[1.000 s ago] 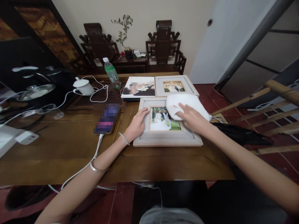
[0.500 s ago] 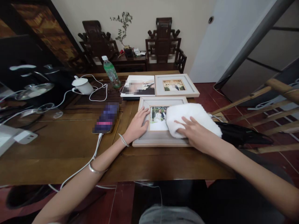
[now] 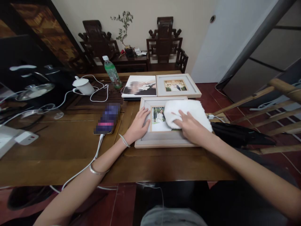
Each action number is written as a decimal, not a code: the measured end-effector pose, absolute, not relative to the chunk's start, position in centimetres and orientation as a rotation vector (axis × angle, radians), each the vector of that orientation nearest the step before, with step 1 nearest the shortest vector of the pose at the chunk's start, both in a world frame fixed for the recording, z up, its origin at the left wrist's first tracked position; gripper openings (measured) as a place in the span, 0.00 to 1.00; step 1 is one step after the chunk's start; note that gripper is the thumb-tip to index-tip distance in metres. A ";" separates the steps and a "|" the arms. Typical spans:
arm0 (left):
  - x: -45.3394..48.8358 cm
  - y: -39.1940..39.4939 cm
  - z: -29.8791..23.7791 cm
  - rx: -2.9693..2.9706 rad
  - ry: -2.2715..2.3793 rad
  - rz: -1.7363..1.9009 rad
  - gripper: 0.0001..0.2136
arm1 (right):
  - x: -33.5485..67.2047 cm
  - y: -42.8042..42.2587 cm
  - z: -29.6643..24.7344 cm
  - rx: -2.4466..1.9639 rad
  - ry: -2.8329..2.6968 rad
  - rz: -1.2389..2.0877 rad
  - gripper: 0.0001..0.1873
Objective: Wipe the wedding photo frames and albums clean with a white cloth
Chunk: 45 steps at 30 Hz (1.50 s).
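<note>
A framed photo [image 3: 156,138] with a pale border lies flat on the wooden table. My left hand [image 3: 139,124] rests on its left side, fingers stretched out. My right hand [image 3: 191,127] grips a fluffy white cloth [image 3: 197,110] and presses it onto the frame's right half. The cloth hides the right part of the picture. Just behind lie a second framed photo [image 3: 161,89] and a white-edged photo print or album [image 3: 138,79], side by side.
Left of the frame lies a phone [image 3: 107,119] with a charging cable. Farther back are a green-labelled bottle [image 3: 113,73] and a white lidded cup [image 3: 83,86]. A pot with a glass lid [image 3: 35,91] stands at left. A wooden chair [image 3: 279,84] is at right.
My right hand and the white cloth have moved left and slightly away from me over the frame. My left hand stays on the frame's left side.
</note>
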State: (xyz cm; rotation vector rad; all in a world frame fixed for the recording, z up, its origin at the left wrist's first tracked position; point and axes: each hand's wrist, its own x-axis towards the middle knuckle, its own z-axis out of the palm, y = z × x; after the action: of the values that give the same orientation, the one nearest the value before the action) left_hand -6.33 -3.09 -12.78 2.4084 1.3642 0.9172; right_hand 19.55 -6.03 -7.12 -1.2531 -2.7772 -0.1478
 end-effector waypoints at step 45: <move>-5.8 -3.2 -12.6 2.444 1.494 0.806 0.24 | 17.8 -9.5 -4.1 -1.346 -3.087 -0.074 0.34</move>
State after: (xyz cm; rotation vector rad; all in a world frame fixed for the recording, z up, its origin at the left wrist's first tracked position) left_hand -5.80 -3.21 -12.65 2.4444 1.4942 0.8060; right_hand 17.79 -9.47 -4.13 -1.3461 -3.0873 -0.0738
